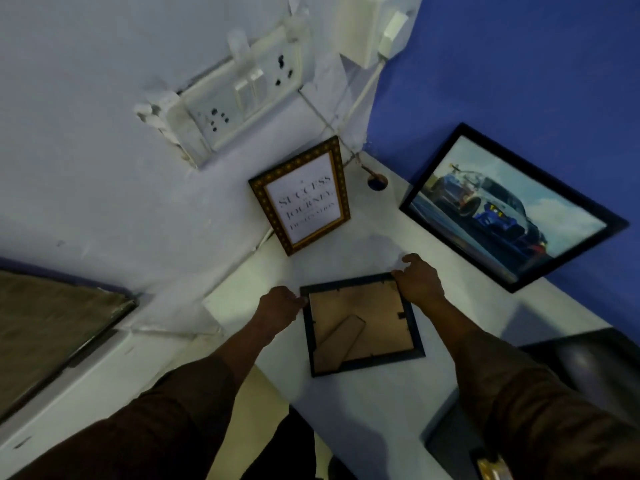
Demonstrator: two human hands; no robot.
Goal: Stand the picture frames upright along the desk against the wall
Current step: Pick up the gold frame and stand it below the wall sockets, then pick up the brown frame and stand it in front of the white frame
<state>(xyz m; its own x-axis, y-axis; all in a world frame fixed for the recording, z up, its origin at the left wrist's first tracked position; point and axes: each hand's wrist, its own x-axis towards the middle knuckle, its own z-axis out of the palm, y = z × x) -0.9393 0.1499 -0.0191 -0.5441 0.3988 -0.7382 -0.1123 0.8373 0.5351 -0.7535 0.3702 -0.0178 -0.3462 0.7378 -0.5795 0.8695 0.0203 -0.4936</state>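
A dark square frame lies face down on the white desk, its brown backing and folded stand showing. My left hand grips its far left corner. My right hand grips its far right corner. A gold-edged frame with a "Success" text print stands upright against the pale wall in the corner. A large black frame with a race-car picture leans upright against the blue wall on the right.
A white switch and socket board is on the pale wall above the desk, with cables running down to a cable hole in the desk corner. A dark object sits at the desk's right. A brown surface lies left.
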